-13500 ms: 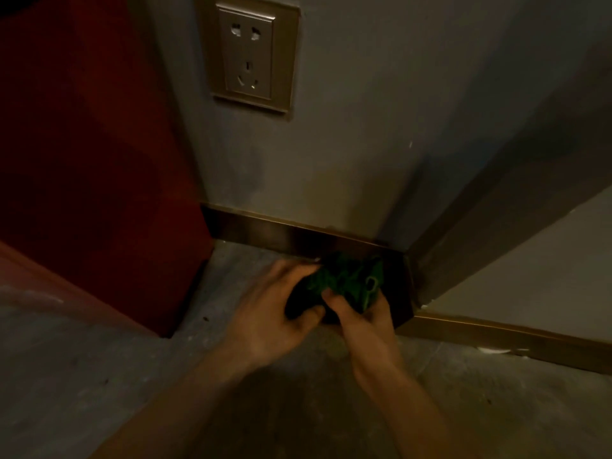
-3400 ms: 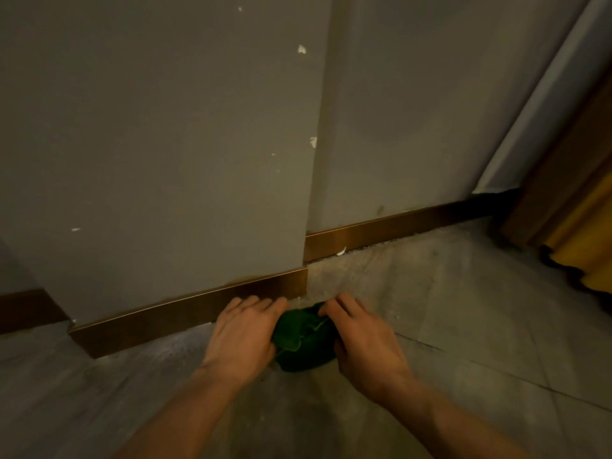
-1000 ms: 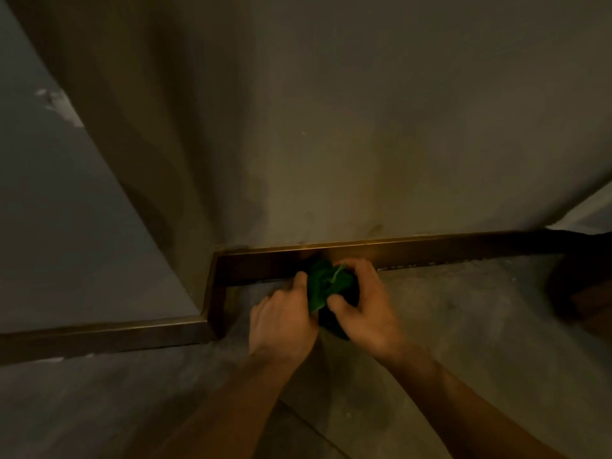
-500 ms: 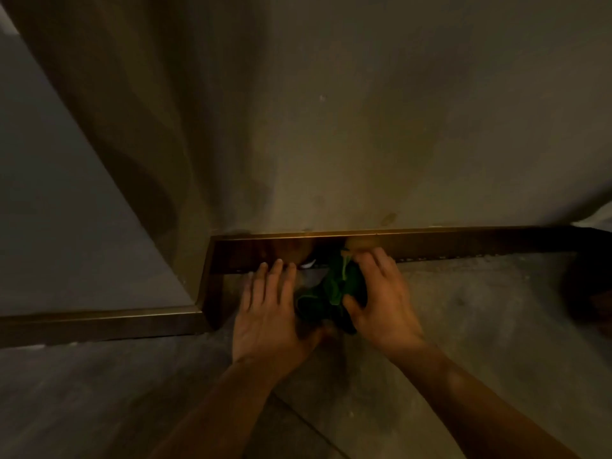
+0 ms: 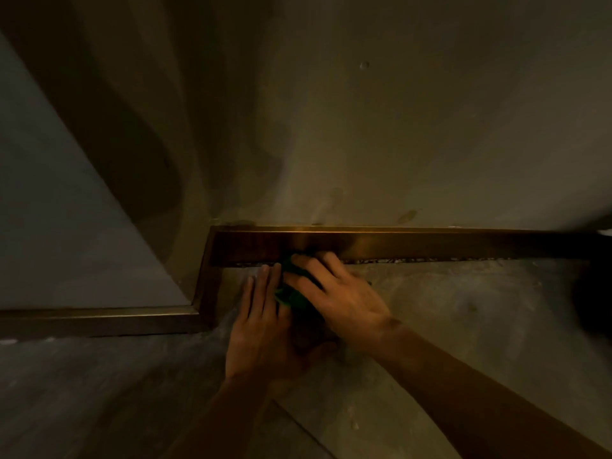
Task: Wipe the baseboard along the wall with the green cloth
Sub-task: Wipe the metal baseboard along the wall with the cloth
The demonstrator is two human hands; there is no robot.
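Current position: my right hand (image 5: 334,301) lies over the green cloth (image 5: 291,293), fingers spread and curved across the wad, pressing it down and forward; this is a flat-handed hold, not a pinch. My left hand (image 5: 265,326) is beside it, fingers straight and together, palm down, its inner edge against the cloth. Neither hand is closed into a fist.

Cloth location: bunched between the two hands on the floor (image 5: 463,326), with its far end touching the lower face of the baseboard (image 5: 430,245) just to the right of the inside corner, where the board steps back toward the wall (image 5: 397,127).

Progress, as a judgement only:
1. The contact point sits near the left end of this run, so I take the stroke along this section to be at its start.
2. The long stretch of board running to the right edge of view has no cloth on it and appears to be left to do.
3. The shorter board at the lower left, past the step, is apart from the cloth; whether it is clean cannot be told (the light is dim and the metal finish hides dust).
4. A dark gritty line shows under the board's bottom edge to the right of my hands, which suggests residue there
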